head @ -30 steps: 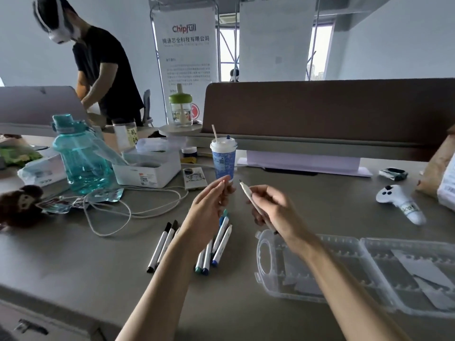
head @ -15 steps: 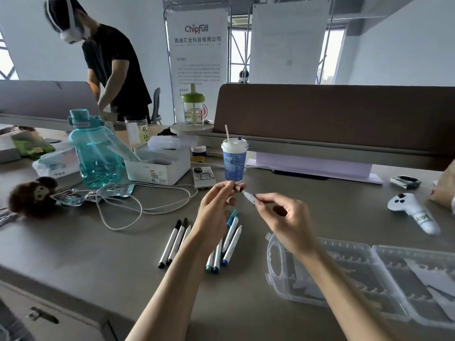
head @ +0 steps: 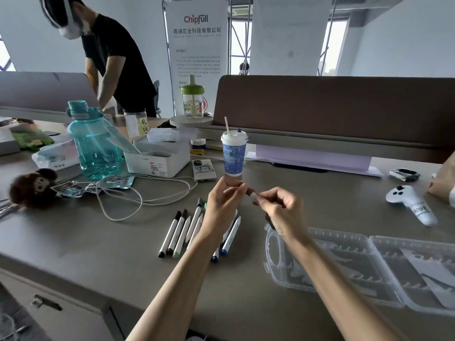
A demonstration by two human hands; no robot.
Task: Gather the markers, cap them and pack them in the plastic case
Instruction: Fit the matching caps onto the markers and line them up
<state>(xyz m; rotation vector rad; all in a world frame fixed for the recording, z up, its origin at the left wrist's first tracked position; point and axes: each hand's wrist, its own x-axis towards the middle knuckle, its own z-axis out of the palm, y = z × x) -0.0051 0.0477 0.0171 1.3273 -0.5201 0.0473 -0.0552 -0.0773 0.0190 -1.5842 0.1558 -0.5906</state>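
Observation:
My right hand [head: 283,212] grips a white marker [head: 253,196], most of its barrel hidden in the fist. My left hand [head: 224,200] pinches a small cap against the marker's tip; the cap itself is barely visible between the fingertips. Both hands hover above the grey table [head: 98,242]. Several white markers [head: 181,232] with dark and coloured ends lie side by side under my left wrist, some hidden by the arm. The clear plastic case [head: 357,264] lies open flat to the right, with slotted trays and a paper insert.
A blue patterned paper cup [head: 234,156] with a straw stands just behind my hands. Farther left are a phone [head: 204,169], white cable loops [head: 128,200], a white box [head: 157,158], a teal water bottle [head: 93,141] and a plush toy [head: 34,188]. A white controller [head: 411,200] lies right. A person stands back left.
My hands have come together: the marker's tip, a gap away from my left fingers a second ago, now meets the cap pinched in them. The view shifted slightly.

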